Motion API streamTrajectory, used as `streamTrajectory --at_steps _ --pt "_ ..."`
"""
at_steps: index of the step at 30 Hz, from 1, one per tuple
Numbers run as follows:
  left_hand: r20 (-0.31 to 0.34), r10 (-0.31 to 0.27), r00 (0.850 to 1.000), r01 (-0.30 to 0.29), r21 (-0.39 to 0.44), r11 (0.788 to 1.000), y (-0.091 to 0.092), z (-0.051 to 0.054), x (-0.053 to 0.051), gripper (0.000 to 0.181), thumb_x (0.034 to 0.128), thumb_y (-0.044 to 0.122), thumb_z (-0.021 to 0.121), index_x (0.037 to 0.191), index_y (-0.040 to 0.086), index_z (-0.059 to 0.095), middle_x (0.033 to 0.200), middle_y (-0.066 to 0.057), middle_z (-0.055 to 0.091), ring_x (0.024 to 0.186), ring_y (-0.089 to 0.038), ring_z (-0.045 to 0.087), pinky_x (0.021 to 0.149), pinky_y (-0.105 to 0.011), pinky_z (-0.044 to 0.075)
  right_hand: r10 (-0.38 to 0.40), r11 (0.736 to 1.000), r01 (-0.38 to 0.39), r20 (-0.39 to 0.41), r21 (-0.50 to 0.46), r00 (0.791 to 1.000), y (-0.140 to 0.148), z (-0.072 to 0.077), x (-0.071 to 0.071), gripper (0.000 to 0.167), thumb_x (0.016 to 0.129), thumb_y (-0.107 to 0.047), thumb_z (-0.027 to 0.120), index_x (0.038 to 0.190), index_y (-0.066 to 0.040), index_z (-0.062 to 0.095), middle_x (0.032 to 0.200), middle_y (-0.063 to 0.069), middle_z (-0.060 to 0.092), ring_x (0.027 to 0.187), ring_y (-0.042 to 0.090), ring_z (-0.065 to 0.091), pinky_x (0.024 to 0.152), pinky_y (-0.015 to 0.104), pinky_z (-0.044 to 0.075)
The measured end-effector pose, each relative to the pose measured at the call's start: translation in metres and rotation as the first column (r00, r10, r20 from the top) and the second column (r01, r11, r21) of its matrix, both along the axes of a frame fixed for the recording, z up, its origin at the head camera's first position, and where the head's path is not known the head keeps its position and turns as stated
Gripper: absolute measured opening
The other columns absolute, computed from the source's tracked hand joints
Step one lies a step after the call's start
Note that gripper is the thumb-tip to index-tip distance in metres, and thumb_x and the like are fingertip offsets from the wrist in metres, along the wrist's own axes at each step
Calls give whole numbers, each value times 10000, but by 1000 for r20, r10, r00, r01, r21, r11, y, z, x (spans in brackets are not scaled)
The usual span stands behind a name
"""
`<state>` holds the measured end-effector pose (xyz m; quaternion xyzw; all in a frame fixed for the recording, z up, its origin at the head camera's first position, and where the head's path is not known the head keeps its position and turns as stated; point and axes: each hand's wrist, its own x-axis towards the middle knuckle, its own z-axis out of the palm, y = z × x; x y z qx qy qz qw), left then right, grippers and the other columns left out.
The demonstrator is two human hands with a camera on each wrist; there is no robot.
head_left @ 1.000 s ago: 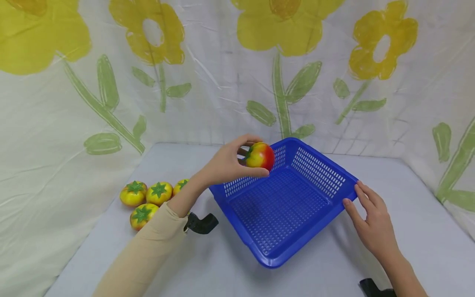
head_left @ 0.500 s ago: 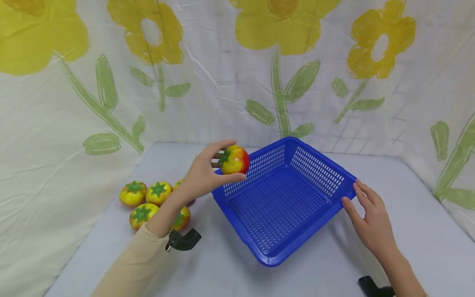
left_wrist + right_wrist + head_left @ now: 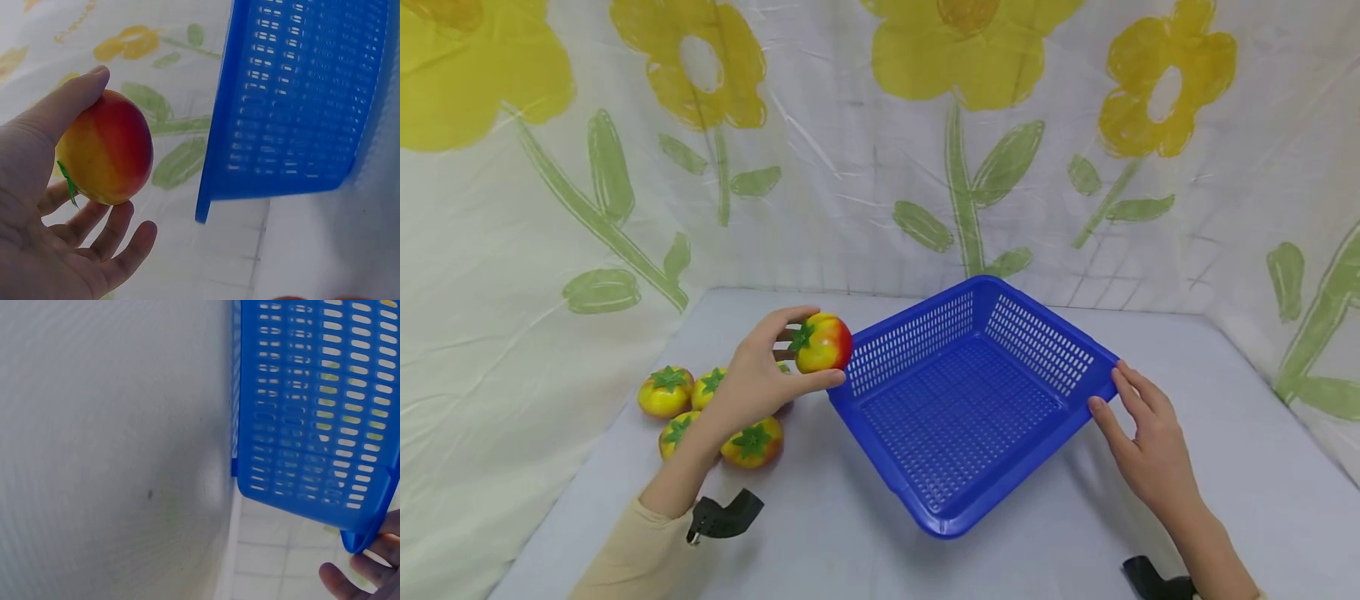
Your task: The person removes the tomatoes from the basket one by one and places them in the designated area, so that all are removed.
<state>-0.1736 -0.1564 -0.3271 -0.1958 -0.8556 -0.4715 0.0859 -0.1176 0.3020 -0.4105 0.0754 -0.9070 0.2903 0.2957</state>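
My left hand (image 3: 752,371) holds a red-and-yellow tomato (image 3: 824,342) with a green leafy top, thumb on one side and fingers on the other. It hangs just left of a blue plastic basket (image 3: 977,396), apart from the rim in the left wrist view, where the tomato (image 3: 115,150) shows its red end. Nothing lies in the basket. My right hand (image 3: 1153,442) grips the basket's right corner, thumb and fingers on the rim; in the right wrist view the fingers (image 3: 375,572) touch that corner and one finger stands off it.
Several more tomatoes (image 3: 752,442) cluster on the white table (image 3: 820,533) to the left, partly behind my left forearm. A white cloth (image 3: 835,208) printed with yellow flowers hangs behind the table. A black wrist mount (image 3: 726,514) sticks out under my left wrist.
My left hand has drawn back from over the basket, moving left and lower with the tomato still in its grip. More of the table tomatoes show. The right hand and basket stay put.
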Motion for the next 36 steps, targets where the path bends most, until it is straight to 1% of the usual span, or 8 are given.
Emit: streamTrajectory --at_steps 4,9,15,21,24,28,31,36 --pt "17 42 999 -41 -18 999 -14 -4 4 812 775 461 825 1454 227 446 1386 0 472 1207 -224 474 969 -496 457 0 1000 0 -2 0 1000 0 0 0 567 982 -235 620 1428 67 443 1491 220 391 1355 460 324 1067 647 253" --pt "71 103 992 -99 -51 994 -34 -8 11 825 778 517 799 1469 275 419 1420 -6 442 1246 -262 447 991 -535 434 -1 1000 1 6 -5 1000 0 0 -1 575 983 -244 619 1439 55 434 1502 206 382 1366 450 314 1065 652 251" --pt "132 162 978 -160 -22 987 -50 -13 19 822 784 485 807 1469 261 412 1421 -66 423 1250 -324 435 1001 -561 414 -6 1000 6 11 -6 1000 1 0 0 577 985 -249 616 1443 51 431 1507 200 378 1370 448 309 1064 654 250" --pt "130 192 973 -194 7 981 -63 -17 22 783 816 432 799 1466 223 416 1409 -62 439 1257 -317 419 1012 -547 403 -4 1000 4 6 -6 1000 0 0 -1 577 983 -251 621 1433 62 439 1496 215 387 1365 448 316 1066 644 258" --pt "137 211 968 -212 -8 977 -72 -18 25 786 827 427 790 1478 217 403 1411 -70 435 1240 -325 436 1005 -541 414 -5 1000 5 9 -3 1000 0 0 -1 578 984 -256 619 1429 68 441 1493 220 388 1362 451 319 1060 647 265" --pt "136 248 959 -242 -57 969 -92 -20 28 793 843 419 776 1500 212 383 1414 -84 427 1195 -313 469 974 -324 463 -12 1000 12 13 0 1000 -2 -1 -1 580 984 -263 619 1428 67 444 1493 218 390 1360 451 321 1053 654 271" --pt "119 280 953 -273 -79 959 -110 -23 28 777 866 396 760 1511 196 375 1404 -96 437 1174 -291 458 863 -127 423 -17 1000 17 10 1 1000 -2 0 -1 579 982 -263 622 1426 65 447 1492 215 393 1362 446 324 1054 651 273" --pt "143 328 934 -321 -71 945 -143 -31 23 756 898 377 727 1529 197 350 1439 -129 403 1207 -298 412 787 -37 393 -23 1000 23 5 -3 1000 -1 1 0 579 979 -260 629 1418 73 454 1487 222 396 1357 449 328 1065 635 270"
